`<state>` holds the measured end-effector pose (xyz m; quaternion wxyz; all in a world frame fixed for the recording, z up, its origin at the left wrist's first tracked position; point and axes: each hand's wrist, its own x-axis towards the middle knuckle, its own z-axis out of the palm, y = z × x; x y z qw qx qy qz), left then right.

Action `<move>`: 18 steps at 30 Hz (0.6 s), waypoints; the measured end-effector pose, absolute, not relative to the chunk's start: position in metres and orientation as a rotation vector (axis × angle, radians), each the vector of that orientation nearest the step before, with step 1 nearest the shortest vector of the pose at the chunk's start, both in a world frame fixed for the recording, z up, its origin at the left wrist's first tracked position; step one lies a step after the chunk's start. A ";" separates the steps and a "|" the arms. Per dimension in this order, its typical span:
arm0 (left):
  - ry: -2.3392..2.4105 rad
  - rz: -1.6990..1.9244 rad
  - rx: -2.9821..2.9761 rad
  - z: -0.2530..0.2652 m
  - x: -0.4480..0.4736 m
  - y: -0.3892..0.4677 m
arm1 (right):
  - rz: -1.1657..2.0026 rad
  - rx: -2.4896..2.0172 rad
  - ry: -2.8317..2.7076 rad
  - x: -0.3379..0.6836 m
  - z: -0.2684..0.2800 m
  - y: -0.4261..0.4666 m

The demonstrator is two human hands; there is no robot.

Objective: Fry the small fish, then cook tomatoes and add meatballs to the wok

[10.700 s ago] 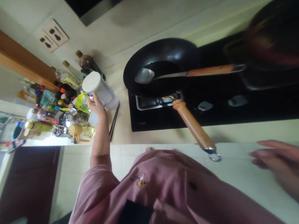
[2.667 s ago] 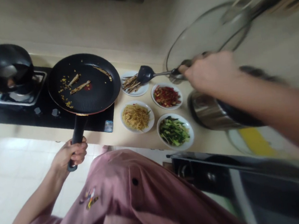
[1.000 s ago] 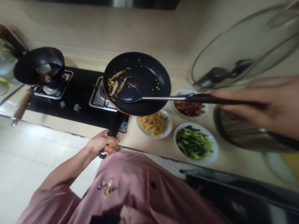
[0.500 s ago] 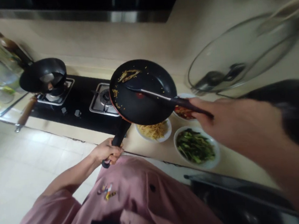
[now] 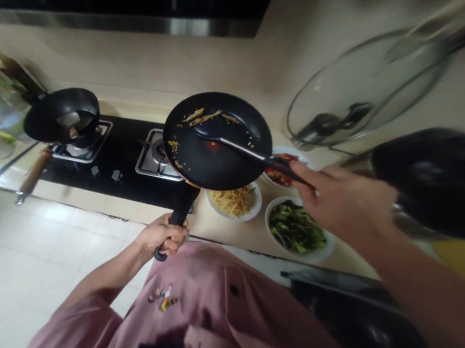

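My left hand (image 5: 167, 235) is closed round the black handle of a frying pan (image 5: 223, 164), which is lifted off the stove and held over the counter. A few thin browned strips of food (image 5: 205, 117) and small yellow crumbs lie on the pan's dark surface, mostly toward its far and left sides. In my right hand (image 5: 338, 193) is the dark handle of a spatula (image 5: 241, 143). Its black head lies inside the pan, just below the strips. Beneath the pan, partly hidden, are a bowl of yellow shreds (image 5: 235, 201) and a bowl with red pieces (image 5: 278, 177).
A bowl of green vegetables (image 5: 296, 228) stands near the counter's front edge. On the left burner sits a wok (image 5: 62, 111) with a wooden handle jutting out. The right burner (image 5: 158, 154) is partly covered. A glass lid (image 5: 361, 94) leans at the wall beside a black-topped pot (image 5: 436, 180).
The spatula has shifted within the pan, and the food strips have spread apart toward the middle of the far side. My right forearm has drawn in slightly to the left.
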<state>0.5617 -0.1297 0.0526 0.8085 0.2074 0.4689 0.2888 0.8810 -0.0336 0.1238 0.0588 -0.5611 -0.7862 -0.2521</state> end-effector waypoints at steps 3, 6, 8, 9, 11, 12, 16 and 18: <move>0.995 0.630 0.422 0.052 0.562 -0.128 | -0.700 -1.662 -2.385 0.884 0.123 -0.038; 1.027 0.655 0.388 0.049 0.558 -0.128 | -0.669 -1.624 -2.366 0.893 0.124 -0.042; 1.063 0.679 0.367 0.045 0.553 -0.129 | -0.671 -1.620 -2.352 0.903 0.127 -0.044; 1.082 0.693 0.360 0.043 0.549 -0.131 | -0.674 -1.632 -2.343 0.910 0.131 -0.046; 1.117 0.725 0.351 0.041 0.539 -0.133 | -0.682 -1.688 -2.325 0.924 0.141 -0.049; 1.135 0.741 0.348 0.041 0.534 -0.135 | -0.683 -1.729 -2.326 0.931 0.148 -0.050; 1.232 0.805 0.331 0.047 0.516 -0.143 | -0.668 -1.944 -2.415 0.954 0.172 -0.044; 1.274 0.842 0.320 0.051 0.509 -0.148 | -0.628 -2.123 -2.458 0.958 0.176 -0.032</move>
